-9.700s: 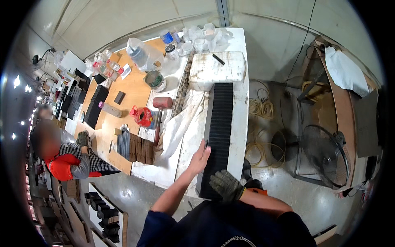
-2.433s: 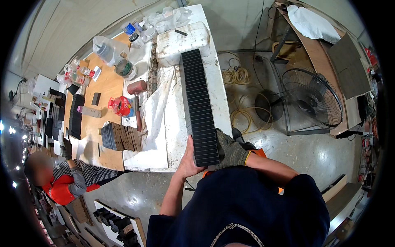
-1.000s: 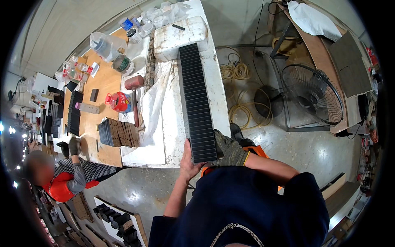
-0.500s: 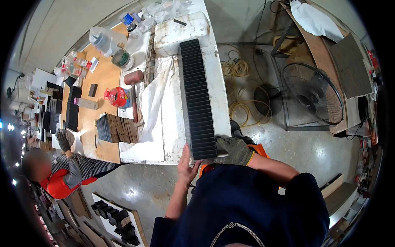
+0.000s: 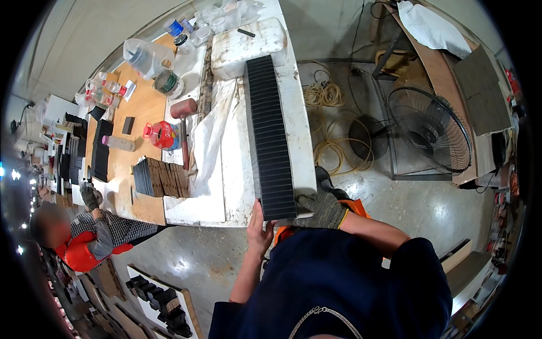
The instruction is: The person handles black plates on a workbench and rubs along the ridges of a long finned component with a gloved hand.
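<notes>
A long, straight row of black slabs (image 5: 270, 133), packed face to face, lies lengthwise on the white table (image 5: 234, 186). Its near end is by the table's front edge. At the near left corner my bare left hand (image 5: 261, 230) grips the row, fingers up along its side and thumb toward the end face. My right hand (image 5: 324, 209), in a grey knitted glove, holds the near right corner with bent fingers; some fingertips are hidden. The row's far end meets a stained white block (image 5: 248, 45), on which a small dark strip (image 5: 246, 33) lies.
Left of the row are a mallet (image 5: 184, 130), a red-labelled bottle (image 5: 162, 135), a stack of slabs (image 5: 161, 177) and an open can (image 5: 167, 83). A gloved co-worker (image 5: 96, 240) stands at left. A floor fan (image 5: 429, 130) and coiled hose (image 5: 333, 152) are at right.
My left hand has shifted slightly right and closed in against the row's near corner. My right hand stays almost still. The co-worker's gloved hands have come closer together.
</notes>
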{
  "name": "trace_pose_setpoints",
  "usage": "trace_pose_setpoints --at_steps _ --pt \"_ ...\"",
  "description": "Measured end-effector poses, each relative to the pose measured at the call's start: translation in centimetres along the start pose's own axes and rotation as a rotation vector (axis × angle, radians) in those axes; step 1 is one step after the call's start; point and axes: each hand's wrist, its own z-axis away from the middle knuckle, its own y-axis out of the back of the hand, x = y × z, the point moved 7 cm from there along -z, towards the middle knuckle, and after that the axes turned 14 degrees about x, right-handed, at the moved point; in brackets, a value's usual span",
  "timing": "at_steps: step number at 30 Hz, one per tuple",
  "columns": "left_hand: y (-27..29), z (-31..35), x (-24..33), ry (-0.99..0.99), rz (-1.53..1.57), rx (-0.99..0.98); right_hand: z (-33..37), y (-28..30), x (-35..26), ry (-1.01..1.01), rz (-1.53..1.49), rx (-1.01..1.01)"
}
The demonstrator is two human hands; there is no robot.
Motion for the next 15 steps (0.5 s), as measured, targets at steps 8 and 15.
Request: trace_pose_setpoints --at_steps 8,15 --pt "-0.3 0.5 -0.7 0.073 0.031 -0.063 -0.4 1.5 0.7 -0.08 -0.092 -0.156" --pt "0.2 -1.6 0.5 0.237 0.167 -0.252 -1.6 2.2 1.0 -0.165 -0.198 -0.171"
